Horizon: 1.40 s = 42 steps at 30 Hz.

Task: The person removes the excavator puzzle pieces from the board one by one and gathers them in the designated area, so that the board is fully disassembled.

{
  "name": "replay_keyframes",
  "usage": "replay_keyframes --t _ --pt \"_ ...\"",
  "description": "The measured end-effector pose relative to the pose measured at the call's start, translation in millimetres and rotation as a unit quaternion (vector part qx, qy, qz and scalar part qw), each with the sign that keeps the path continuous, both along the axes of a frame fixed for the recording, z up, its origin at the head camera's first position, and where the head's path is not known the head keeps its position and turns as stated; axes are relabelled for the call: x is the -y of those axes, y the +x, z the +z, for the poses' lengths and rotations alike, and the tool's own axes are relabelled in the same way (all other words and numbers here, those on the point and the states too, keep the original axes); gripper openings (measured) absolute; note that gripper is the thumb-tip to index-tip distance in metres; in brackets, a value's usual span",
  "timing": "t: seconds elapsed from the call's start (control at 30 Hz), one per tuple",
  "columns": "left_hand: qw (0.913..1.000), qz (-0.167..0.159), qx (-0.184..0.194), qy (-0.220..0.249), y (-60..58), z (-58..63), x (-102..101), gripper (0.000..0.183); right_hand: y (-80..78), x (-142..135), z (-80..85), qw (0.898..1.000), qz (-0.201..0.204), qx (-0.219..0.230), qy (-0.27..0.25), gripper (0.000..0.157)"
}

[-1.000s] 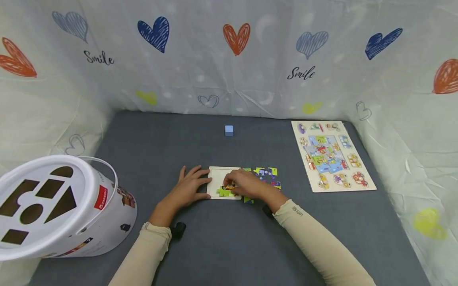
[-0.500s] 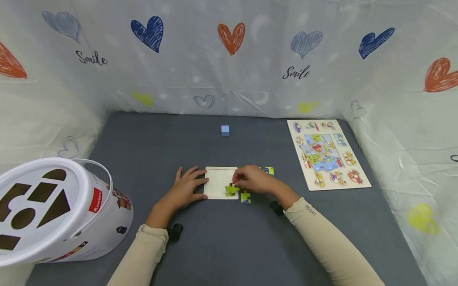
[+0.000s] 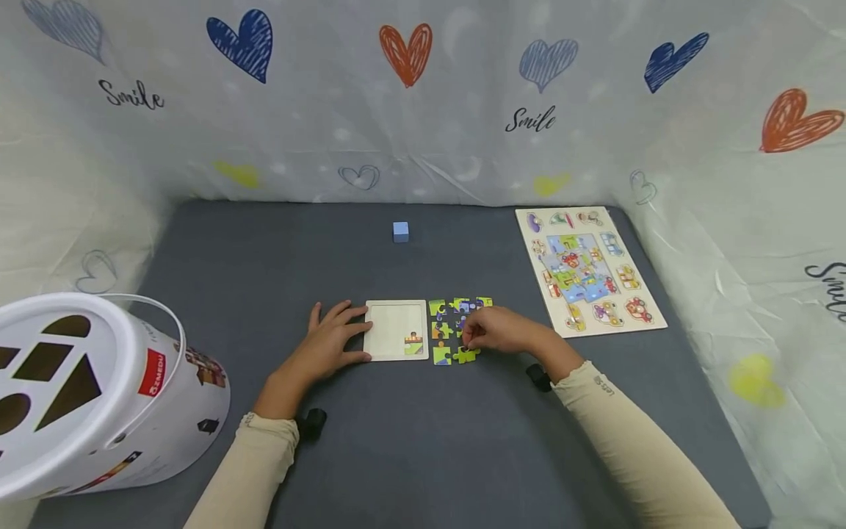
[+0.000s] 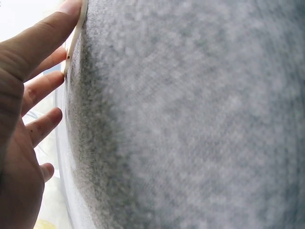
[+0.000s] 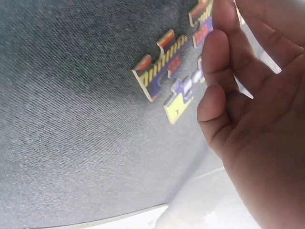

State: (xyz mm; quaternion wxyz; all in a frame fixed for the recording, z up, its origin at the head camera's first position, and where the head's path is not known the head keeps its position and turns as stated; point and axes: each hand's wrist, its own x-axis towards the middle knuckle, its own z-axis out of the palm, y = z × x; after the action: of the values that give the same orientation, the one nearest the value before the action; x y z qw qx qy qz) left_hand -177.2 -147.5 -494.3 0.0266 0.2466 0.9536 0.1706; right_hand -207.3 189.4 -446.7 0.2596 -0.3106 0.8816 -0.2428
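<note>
In the head view my left hand (image 3: 328, 343) rests at the left edge of a small wooden puzzle tray (image 3: 390, 320), its fingers spread and touching the rim. The left wrist view shows the thumb (image 4: 40, 36) against that thin edge. A green and brown puzzle piece (image 3: 413, 347) lies in the tray's lower right corner. To the right of the tray, my right hand (image 3: 505, 330) pinches a green puzzle piece (image 3: 464, 356) close over the table. Several loose pieces (image 3: 440, 330) lie beside it, partly hidden by the hand. A striped puzzle piece (image 5: 159, 67) shows in the right wrist view.
A larger picture puzzle board (image 3: 634, 317) lies at the back right. A small blue cube (image 3: 400, 232) sits behind the tray. At the left stands a white bucket (image 3: 181, 411) with a shape-hole lid (image 3: 109, 441). Printed cloth (image 3: 463, 162) hangs behind the dark table (image 3: 410, 448).
My right hand has carried the green piece from over the tray rightward to the loose pieces. The left hand keeps at the tray's edge. The head view has shifted a little.
</note>
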Motion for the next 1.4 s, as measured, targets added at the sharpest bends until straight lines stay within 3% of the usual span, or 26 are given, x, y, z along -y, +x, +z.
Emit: replay_keyframes --t 0.33,0.5,0.67,0.97,1.23,1.4 --pt "1.0000 0.001 -0.002 -0.002 -0.2 3.1 5 0.063 -0.9 6 -1.2 1.000 -0.001 -0.002 0.004 0.007" --pt "1.0000 -0.003 -0.003 -0.008 -1.8 4.0 4 0.062 -1.8 12 0.8 0.999 -0.004 -0.054 -0.002 0.007" --pt "0.9999 -0.004 0.003 -0.011 -1.9 5.4 0 0.063 -0.1 36 1.3 0.994 -0.013 -0.109 -0.005 0.006" --pt "0.9999 -0.005 0.010 -0.010 2.5 2.4 -6 0.062 6.8 74 -15.6 0.987 0.017 -0.157 0.039 0.022" --pt "0.9998 0.006 0.011 -0.015 1.5 1.9 -6 0.062 8.7 76 -19.2 0.986 -0.016 -0.167 0.020 0.016" --pt "0.9997 0.012 0.012 -0.020 3.9 4.2 0 0.063 4.8 76 -14.8 0.991 -0.037 -0.129 -0.028 0.003"
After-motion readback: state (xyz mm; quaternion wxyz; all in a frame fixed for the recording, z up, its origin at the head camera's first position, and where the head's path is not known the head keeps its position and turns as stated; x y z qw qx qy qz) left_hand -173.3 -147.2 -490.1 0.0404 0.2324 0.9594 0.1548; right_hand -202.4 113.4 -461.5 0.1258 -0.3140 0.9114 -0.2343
